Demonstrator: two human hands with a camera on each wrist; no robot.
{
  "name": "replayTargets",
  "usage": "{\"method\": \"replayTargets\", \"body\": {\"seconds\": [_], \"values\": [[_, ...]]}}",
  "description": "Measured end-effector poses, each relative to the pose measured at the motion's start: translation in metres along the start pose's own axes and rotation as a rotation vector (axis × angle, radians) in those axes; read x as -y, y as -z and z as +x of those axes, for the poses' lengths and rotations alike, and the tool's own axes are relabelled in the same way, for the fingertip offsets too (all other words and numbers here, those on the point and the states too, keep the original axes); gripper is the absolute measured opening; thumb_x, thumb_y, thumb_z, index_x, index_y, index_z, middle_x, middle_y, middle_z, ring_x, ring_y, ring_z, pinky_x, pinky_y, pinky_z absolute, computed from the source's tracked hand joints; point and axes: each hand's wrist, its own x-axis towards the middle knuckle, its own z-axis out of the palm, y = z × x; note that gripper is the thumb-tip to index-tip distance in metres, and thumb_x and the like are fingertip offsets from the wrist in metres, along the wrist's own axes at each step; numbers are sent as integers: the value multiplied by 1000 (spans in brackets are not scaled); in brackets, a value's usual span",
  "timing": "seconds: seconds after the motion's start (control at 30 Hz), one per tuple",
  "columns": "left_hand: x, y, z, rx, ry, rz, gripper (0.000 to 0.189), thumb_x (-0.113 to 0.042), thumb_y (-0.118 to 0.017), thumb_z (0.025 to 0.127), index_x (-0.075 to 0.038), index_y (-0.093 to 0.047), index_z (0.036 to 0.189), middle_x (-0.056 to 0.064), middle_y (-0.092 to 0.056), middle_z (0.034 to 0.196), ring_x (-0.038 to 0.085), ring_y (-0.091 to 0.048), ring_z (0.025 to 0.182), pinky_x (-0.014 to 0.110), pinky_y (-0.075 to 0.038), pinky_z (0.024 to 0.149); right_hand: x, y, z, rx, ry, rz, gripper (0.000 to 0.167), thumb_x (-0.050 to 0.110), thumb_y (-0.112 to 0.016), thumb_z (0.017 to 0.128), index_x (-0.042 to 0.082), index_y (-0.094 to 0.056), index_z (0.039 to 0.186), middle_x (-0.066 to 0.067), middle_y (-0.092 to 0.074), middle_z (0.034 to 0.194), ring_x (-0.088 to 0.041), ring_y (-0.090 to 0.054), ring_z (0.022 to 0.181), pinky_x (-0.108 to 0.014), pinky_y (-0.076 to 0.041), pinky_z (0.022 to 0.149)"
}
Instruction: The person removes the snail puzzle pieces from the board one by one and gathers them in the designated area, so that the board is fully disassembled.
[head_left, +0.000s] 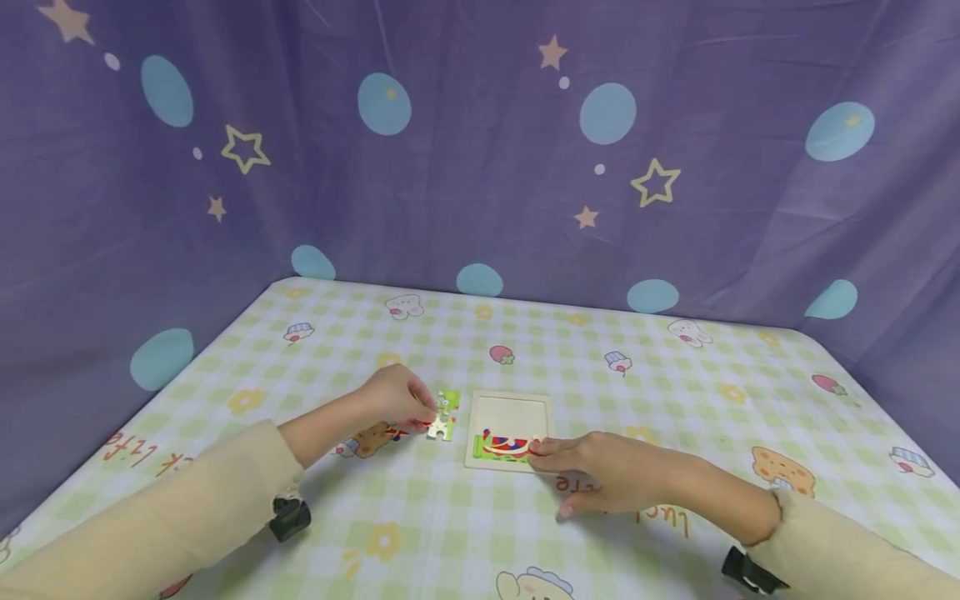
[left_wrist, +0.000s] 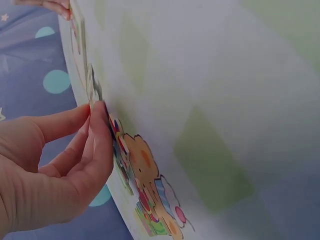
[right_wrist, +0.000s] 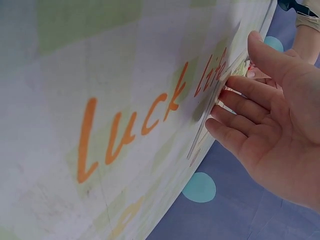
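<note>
My left hand pinches a jigsaw puzzle piece by its edge, left of a shallow square puzzle tray. Another green piece lies just beyond it. In the left wrist view, thumb and fingertips of the left hand meet at the piece, partly hiding it. Along the tray's near side, fitted pieces form a red, blue and green strip. My right hand rests its extended fingertips on the tray's near right corner; the right wrist view shows those fingers against the tray's edge.
More loose colourful puzzle pieces lie on the tabletop under and beside the left hand, partly hidden in the head view. A checked, cartoon-printed cloth covers the table. Behind it hangs a purple curtain.
</note>
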Motion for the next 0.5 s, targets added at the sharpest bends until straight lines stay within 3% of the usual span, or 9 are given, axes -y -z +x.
{"method": "replayTargets", "body": {"seconds": [0.3,0.33,0.37,0.5], "values": [[2,-5,-3,-92,-75,115,4,-8,-75,81,-5,-72,81,6,-72,71,10,-65,57,22,-55,56,0,0,0,-1,5,-3,64,40,-63,89,14,-44,144,-2,-40,152,-19,-37,142,-39,-39,111],[1,-6,-4,-98,-80,129,4,-8,-75,81,-6,-72,80,5,-71,70,9,-64,56,23,-55,56,0,0,0,-1,4,-4,64,40,-63,89,15,-44,144,-2,-40,152,-19,-37,142,-39,-39,111],[0,-6,-5,-106,-91,150,4,-9,-75,81,-7,-72,80,5,-71,69,10,-64,55,28,-58,65,0,0,0,-1,4,-4,64,40,-63,89,15,-44,144,-2,-40,152,-19,-37,142,-39,-39,111],[-2,-9,-6,-122,-129,184,5,-9,-75,80,-7,-72,77,4,-71,67,10,-64,53,31,-57,65,0,0,0,-2,4,6,64,39,-64,89,14,-44,144,-3,-40,152,-20,-38,142,-39,-40,111]]}}
